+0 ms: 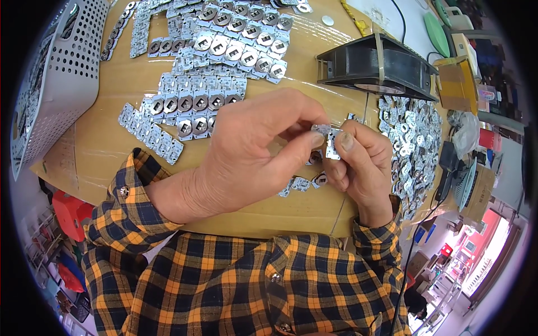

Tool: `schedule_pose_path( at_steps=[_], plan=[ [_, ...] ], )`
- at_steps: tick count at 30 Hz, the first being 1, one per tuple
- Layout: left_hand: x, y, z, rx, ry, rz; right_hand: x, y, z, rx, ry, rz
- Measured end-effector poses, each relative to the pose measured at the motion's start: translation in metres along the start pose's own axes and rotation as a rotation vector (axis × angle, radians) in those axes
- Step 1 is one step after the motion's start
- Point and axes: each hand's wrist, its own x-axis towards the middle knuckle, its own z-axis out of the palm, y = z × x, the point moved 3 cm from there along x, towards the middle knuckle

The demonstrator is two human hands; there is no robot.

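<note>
In front of my chest, both hands meet over a small circuit board (332,148) with silvery-white parts on it. My right hand (364,162) pinches the board between thumb and bent fingers. My left hand (252,148) has its thumb and forefinger closed on a small board piece (321,129) at the upper end; whether it is still joined to the other board, I cannot tell. Below the hands, a few loose board pieces (300,183) lie on the table, partly hidden by the fingers. Beyond my left hand, boards with round metal coin-cell holders (193,103) lie in overlapping rows.
A grey perforated plastic basket (70,73) holding boards stands at the left on the wooden table (258,218). More board panels (241,33) are stacked at the back. A black fan-like housing (375,61) sits back right, with a large heap of small boards (412,145) nearer.
</note>
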Motion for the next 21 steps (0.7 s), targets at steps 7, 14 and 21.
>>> schedule_pose_path(
  at_steps=[7,14,21],
  plan=[
    [0.001,0.007,-0.001,0.173,-0.168,0.112,-0.001,-0.002,-0.004,-0.091,0.048,-0.087],
    [0.001,-0.008,0.0,-0.189,-0.128,-0.178,-0.002,-0.012,-0.018,-0.891,-0.135,-0.455],
    [-0.002,-0.003,0.002,-0.257,-0.2,-0.32,-0.004,-0.023,-0.014,-0.653,-0.041,-0.368]
  ],
)
